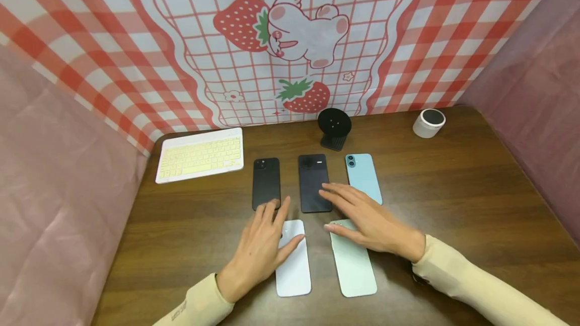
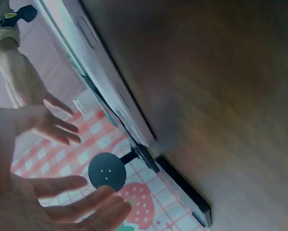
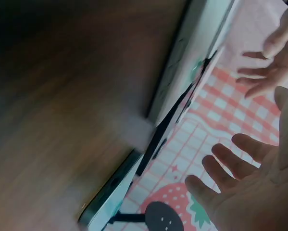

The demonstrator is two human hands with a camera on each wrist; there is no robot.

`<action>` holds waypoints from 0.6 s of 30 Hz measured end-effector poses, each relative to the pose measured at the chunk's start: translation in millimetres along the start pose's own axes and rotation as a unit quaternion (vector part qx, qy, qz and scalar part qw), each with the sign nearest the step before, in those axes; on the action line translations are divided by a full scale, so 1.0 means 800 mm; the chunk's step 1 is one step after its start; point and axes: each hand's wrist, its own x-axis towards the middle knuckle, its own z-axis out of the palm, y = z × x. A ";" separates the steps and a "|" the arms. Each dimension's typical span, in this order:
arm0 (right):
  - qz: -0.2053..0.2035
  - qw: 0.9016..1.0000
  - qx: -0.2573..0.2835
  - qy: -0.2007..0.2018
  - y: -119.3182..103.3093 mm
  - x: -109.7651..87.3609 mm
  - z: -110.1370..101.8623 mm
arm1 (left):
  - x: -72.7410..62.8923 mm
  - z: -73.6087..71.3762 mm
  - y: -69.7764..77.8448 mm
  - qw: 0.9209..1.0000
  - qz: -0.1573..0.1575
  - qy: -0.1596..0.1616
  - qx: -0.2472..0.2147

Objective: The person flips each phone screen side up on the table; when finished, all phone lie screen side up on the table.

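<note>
My left hand [image 1: 258, 245] hovers over the upper left of a white phone [image 1: 294, 270], fingers spread and pointing at a black phone [image 1: 266, 180]. In the left wrist view its fingers [image 2: 81, 207] are apart with nothing between them. My right hand [image 1: 367, 218] hangs over the top of a pale green phone [image 1: 355, 270], fingertips overlapping the lower right of a dark phone [image 1: 312, 185]. Fingers [image 3: 230, 166] of that hand look loosely extended in the right wrist view. Just beyond the right hand lies a light blue phone [image 1: 364, 177], its lower edge partly covered.
A white keyboard [image 1: 199, 157] with yellow keys lies at the back left of the wooden table [image 1: 453, 190]. Behind the phones stands a round black stand [image 1: 334, 125]. A white cylinder [image 1: 428, 124] with a dark top is at the back right, before a checked cloth [image 1: 435, 39].
</note>
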 end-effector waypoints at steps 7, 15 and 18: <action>0.001 0.997 0.077 -0.011 -0.013 0.013 0.005 | -0.023 0.000 0.012 0.998 -0.065 0.007 -0.027; 0.013 0.986 0.162 -0.038 -0.024 0.030 0.015 | -0.049 0.004 0.025 0.991 -0.118 -0.008 -0.055; 0.023 0.979 0.195 -0.051 -0.030 0.036 0.019 | -0.055 0.005 0.030 0.989 -0.130 -0.016 -0.062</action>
